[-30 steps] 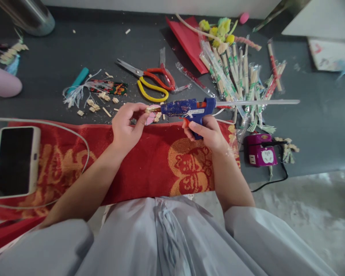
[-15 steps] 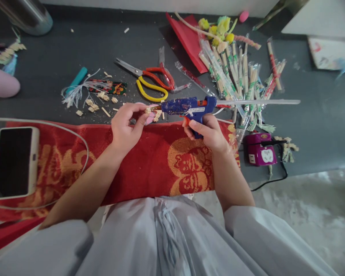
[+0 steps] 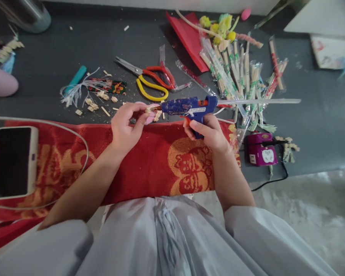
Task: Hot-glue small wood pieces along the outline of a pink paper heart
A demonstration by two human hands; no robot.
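Right hand point(image 3: 208, 132) grips the blue glue gun point(image 3: 186, 107) by its handle — nozzle pointing left. Left hand point(image 3: 126, 124) pinches a small pink piece point(image 3: 150, 114) at the nozzle tip, above the red towel point(image 3: 149, 161), near the scissors point(image 3: 149, 78).

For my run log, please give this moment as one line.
right hand: holds blue glue gun | left hand: pinches small pink piece at nozzle | below: red towel

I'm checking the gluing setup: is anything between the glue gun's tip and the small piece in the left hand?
Nothing visible. The right hand aims the glue gun so its tip meets the small piece pinched by the left hand.
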